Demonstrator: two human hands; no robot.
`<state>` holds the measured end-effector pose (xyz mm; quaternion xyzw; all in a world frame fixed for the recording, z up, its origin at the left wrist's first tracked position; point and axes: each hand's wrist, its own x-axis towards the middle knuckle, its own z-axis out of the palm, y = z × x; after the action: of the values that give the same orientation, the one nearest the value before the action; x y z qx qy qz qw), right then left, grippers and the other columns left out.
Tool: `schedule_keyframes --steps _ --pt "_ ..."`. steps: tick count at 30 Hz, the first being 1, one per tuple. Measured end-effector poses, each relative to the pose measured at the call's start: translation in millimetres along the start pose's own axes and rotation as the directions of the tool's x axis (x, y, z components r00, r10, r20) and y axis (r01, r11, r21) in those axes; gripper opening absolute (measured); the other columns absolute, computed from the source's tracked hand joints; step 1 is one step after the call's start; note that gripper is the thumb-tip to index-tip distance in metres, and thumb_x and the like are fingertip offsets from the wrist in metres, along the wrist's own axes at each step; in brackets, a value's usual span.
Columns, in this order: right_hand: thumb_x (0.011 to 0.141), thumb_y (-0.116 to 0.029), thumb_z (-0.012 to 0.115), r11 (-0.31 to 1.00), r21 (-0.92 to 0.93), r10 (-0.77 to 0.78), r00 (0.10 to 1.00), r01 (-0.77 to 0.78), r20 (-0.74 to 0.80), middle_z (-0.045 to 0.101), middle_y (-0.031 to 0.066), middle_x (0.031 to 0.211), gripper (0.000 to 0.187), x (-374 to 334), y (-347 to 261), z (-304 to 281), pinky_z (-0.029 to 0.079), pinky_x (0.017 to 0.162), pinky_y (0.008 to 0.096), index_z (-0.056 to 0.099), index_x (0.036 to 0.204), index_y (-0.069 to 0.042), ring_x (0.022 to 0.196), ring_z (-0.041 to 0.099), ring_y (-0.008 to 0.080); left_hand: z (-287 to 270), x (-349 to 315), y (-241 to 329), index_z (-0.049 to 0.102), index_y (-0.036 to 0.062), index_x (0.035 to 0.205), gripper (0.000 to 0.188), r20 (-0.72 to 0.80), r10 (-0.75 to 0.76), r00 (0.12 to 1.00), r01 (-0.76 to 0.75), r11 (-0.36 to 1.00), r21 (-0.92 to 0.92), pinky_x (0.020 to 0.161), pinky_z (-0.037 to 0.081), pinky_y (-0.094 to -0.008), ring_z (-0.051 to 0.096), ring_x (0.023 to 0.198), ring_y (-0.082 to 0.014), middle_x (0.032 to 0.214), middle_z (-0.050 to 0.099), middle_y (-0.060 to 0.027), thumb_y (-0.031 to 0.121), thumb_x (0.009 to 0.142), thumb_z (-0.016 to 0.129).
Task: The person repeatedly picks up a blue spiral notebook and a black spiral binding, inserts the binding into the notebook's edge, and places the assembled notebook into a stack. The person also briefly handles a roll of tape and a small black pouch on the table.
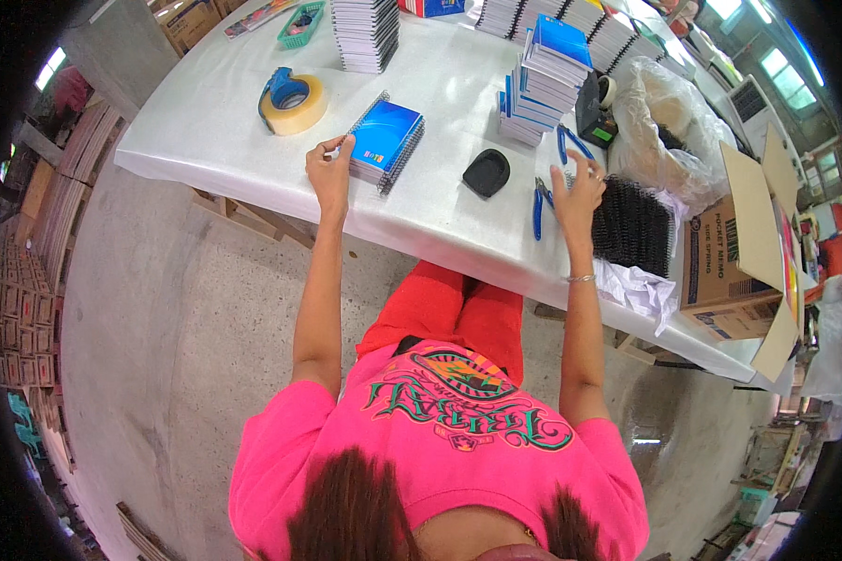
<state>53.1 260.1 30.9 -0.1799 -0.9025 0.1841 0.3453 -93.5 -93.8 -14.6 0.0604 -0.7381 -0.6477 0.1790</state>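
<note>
Spiral notebooks [388, 131], blue-covered, small pile: close to the near edge of the white-covered table [215, 140]. Left hand [329, 173]: fingers loosely bent, thumb at the pile's left side; firmness of grip cannot be told. Right hand [582, 192]: fingers curled, slightly parted, beside blue-handled pliers [538, 215] and black coils [631, 224]; hold, if any, indistinct.

Notebook [384, 136]: glossy cover, paper pages, wire-like binding
Worktop [206, 131]: smooth, with a soft sheen
Tape [307, 110]: glossy plastic
Pliers [537, 219]: smooth, plastic-looking grips
Coils [632, 224]: plastic-looking, slightly shiny
Bag [660, 112]: thin, crinkled, shiny plastic
Box [711, 266]: matt cardboard
Shirt [346, 458]: matt cloth
Floor [131, 374]: smooth concrete
</note>
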Motion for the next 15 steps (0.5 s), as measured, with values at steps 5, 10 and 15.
schedule_keyframes --steps 5,10,15 --pt "0.087 -0.035 0.069 0.984 0.117 -0.117 0.984 0.133 -0.133 0.055 0.0211 0.119 0.042 58 0 -15 0.040 0.098 0.0448 0.062 0.122 -0.012 0.114 0.050 0.0361 0 -1 -1 0.071 0.0000 0.101 0.041 -0.006 0.063 0.998 -0.063 0.996 0.067 0.079 0.043 -0.0292 0.050 0.084 -0.0151 0.101 0.055 -0.0081 0.037 0.082 0.077" --pt "0.091 -0.044 0.064 0.836 0.548 0.078 0.983 0.027 -0.167 0.064 0.0201 0.104 0.052 127 -36 -27 0.045 0.089 0.0379 0.061 0.116 0.001 0.100 0.058 0.0277 -1 -8 9 0.069 0.0068 0.107 0.040 0.014 0.063 0.998 -0.063 0.997 0.047 0.093 0.039 -0.0387 0.048 0.100 -0.0248 0.109 0.055 -0.0123 0.038 0.082 0.075" --pt "0.088 -0.047 0.064 0.775 0.577 0.235 0.965 -0.257 0.115 0.065 0.0175 0.094 0.055 174 -53 -9 0.048 0.081 0.0374 0.064 0.107 0.005 0.087 0.061 0.0248 -7 -17 27 0.064 0.0105 0.116 0.039 -0.078 0.151 0.985 -0.145 0.986 0.081 0.097 0.037 -0.0412 0.045 0.106 -0.0264 0.115 0.050 -0.0121 0.034 0.086 0.072"
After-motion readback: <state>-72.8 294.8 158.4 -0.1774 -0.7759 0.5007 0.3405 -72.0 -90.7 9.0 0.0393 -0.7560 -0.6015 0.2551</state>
